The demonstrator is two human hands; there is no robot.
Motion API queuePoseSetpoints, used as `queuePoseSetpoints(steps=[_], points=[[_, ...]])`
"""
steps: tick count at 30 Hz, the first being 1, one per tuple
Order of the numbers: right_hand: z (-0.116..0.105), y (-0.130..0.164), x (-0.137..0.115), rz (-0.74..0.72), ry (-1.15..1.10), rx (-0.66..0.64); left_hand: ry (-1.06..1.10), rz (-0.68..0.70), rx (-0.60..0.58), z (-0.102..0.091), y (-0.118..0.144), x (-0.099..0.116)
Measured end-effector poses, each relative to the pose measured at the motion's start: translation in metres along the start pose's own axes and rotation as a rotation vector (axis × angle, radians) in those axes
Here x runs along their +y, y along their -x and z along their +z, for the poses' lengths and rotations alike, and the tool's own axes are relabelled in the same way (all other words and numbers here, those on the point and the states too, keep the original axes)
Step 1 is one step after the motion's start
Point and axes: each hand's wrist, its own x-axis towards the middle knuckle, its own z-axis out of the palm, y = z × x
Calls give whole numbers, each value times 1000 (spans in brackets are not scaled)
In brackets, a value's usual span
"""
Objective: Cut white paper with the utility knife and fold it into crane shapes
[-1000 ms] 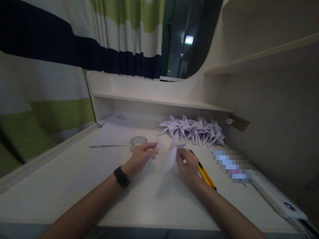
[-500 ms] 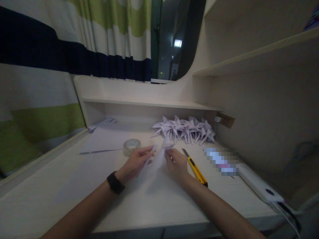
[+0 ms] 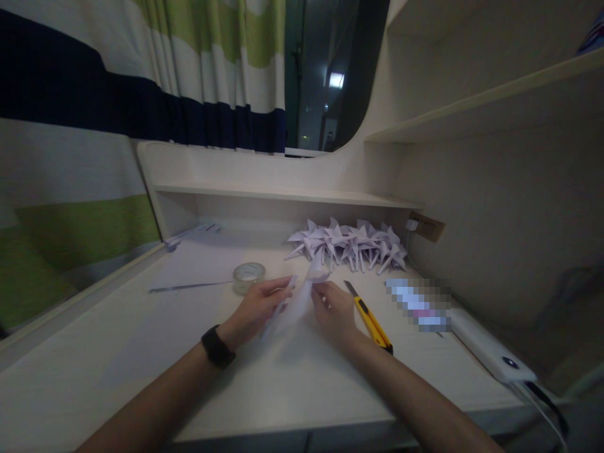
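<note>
Fingers of my left hand, which has a dark watch at the wrist, are closed on a narrow white paper stick that slants up to the right. My right hand pinches a white paper pinwheel with curled blades, just right of the stick. Part of the pinwheel is blurred, and I cannot tell whether the stick touches it. Beside my right hand lies a yellow utility knife with its blade out. A roll of clear tape rests behind my left hand.
Finished-looking paper pinwheels are bunched at the back of the desk. White paper sheets lie at the left. At the right are a blurred-out phone-like object and a white power strip with cables. A low shelf overhangs the back.
Both hands keep nearly the same place and grip. The whole view has shifted very slightly.
</note>
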Motion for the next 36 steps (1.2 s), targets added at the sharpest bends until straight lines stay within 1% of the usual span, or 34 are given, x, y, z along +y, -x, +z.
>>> queuePoseSetpoints(steps=[2,6,9,14,19,25,31,36], points=[[0,0,-1,-17,1,-3,-9,2,7,0,0,0],[-1,0,0,-69,34,-26,-76,-11,78,-4,-1,-5],[-1,0,1,-101,83,-34,-65,-13,50,-4,-1,-7],[-2,0,1,-137,105,-57,-54,-5,9,-1,0,-3],[-2,1,2,-125,106,-60,-13,-2,-5,1,2,1],[-4,0,0,-117,118,-54,-8,-1,8,4,4,7],[-4,-1,-1,-102,100,-60,50,1,0,4,2,5],[-4,-1,-1,-102,73,-47,23,8,20,5,2,7]])
